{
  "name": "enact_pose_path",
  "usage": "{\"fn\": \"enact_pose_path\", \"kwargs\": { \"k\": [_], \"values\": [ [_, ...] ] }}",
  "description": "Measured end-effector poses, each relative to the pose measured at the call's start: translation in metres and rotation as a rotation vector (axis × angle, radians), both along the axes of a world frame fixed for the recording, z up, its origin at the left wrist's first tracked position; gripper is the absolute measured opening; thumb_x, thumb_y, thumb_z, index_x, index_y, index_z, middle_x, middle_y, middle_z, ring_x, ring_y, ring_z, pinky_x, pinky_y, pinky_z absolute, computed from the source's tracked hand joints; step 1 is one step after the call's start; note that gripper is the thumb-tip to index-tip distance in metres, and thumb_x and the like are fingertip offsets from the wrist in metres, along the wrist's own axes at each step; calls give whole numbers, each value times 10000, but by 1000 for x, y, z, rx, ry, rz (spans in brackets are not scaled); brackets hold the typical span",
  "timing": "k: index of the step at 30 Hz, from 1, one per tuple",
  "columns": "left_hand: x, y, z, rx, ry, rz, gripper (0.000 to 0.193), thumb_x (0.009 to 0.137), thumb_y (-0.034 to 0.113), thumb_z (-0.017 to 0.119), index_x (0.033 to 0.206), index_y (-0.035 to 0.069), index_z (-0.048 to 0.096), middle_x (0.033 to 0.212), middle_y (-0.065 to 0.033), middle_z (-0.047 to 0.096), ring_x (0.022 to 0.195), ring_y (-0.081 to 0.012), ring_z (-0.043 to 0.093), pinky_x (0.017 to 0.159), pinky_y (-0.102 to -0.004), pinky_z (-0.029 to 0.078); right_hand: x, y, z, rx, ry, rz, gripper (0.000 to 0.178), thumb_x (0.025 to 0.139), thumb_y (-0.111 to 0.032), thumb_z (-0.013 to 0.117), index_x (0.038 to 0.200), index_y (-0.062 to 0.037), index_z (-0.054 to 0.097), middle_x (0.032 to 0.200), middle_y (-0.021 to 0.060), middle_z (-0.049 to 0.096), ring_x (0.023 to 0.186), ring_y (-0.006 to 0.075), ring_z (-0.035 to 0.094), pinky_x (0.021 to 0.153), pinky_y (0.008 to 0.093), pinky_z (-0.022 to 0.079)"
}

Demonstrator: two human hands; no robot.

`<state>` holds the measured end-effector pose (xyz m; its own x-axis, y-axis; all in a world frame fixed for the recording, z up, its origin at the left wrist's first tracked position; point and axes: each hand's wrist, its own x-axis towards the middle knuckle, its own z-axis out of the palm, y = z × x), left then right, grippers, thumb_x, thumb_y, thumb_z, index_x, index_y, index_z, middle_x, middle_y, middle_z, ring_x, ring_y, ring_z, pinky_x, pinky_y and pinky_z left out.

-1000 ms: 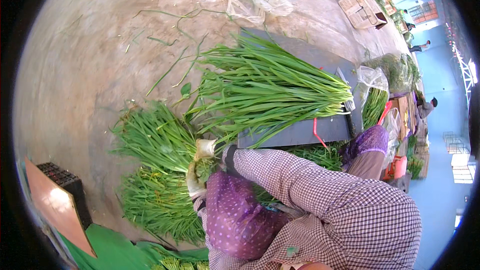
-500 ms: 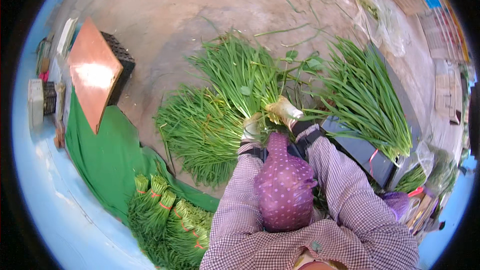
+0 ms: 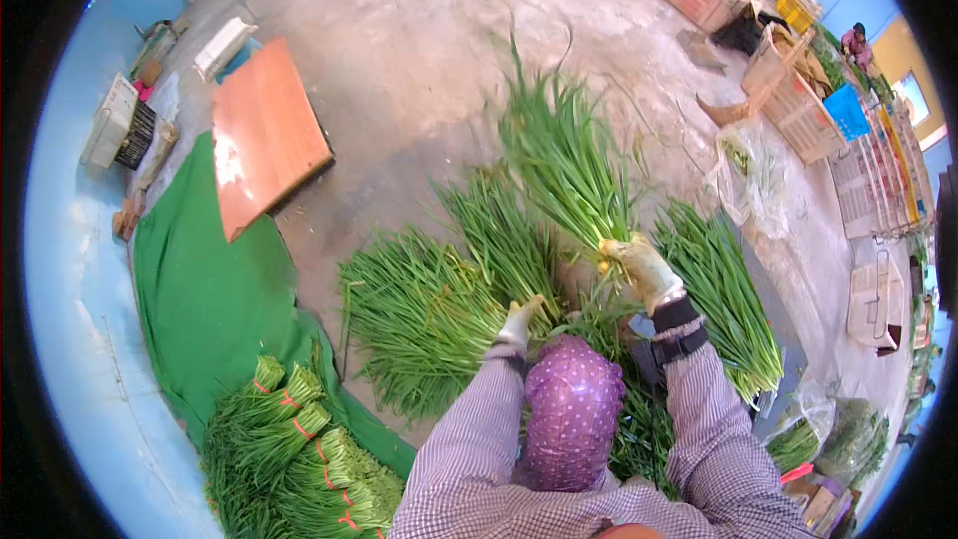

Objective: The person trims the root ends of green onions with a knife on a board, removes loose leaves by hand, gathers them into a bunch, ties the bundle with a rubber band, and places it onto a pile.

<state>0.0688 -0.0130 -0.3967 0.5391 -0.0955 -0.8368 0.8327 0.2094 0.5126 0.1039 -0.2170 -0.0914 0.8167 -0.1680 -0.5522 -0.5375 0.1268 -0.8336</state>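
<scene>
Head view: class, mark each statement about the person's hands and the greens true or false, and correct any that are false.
1. The right hand grips a bunch of long-leaved greens. True.
2. The leaf tips of that bunch point toward the person's body. False: they point away from it.
3. The left hand is at the loose greens, apart from the gripped bunch. True.
4. Tied bundles lie at the picture's lower left. True.
5. Their bands are blue. False: they are red.
</scene>
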Motion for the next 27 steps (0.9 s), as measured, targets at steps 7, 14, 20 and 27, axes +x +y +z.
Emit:
{"fn": "enact_pose_path", "kwargs": {
  "k": [7, 14, 20, 27],
  "values": [
    [20, 64, 232, -231, -669, 78, 609, 1013, 282, 701, 1490, -33, 491, 1459, -145, 582, 1345, -245, 550, 1140, -358, 430, -18, 9, 12, 130, -86, 71, 265, 946, -185, 706, 1178, -58, 675, 921, 39, 736, 691, 106, 659, 575, 256, 530],
    [-55, 36, 397, -518, -736, -185, 776, 972, 303, 760, 1538, -69, 383, 1562, -175, 463, 1425, -249, 473, 1165, -361, 416, -71, 33, 88, -531, -854, 160, 482, 916, -217, 728, 1308, 6, 558, 943, 90, 745, 732, 247, 706, 637, 397, 571],
    [-98, -31, 400, -772, -819, -154, 614, 1011, 345, 707, 1473, -14, 520, 1409, -104, 618, 1215, -208, 615, 1064, -361, 493, -173, 64, 115, -1463, -691, 189, 339, 950, -142, 602, 1257, 2, 587, 871, 227, 695, 665, 412, 662, 613, 483, 559],
    [-168, -44, 376, -1019, -476, -67, 454, 1036, 336, 631, 1306, -30, 637, 1187, -128, 717, 1045, -243, 688, 951, -376, 560, -295, 81, 99, -1739, -648, 126, 574, 889, -170, 659, 1412, 11, 508, 1116, 221, 655, 928, 366, 668, 759, 458, 571]
  ]
}}
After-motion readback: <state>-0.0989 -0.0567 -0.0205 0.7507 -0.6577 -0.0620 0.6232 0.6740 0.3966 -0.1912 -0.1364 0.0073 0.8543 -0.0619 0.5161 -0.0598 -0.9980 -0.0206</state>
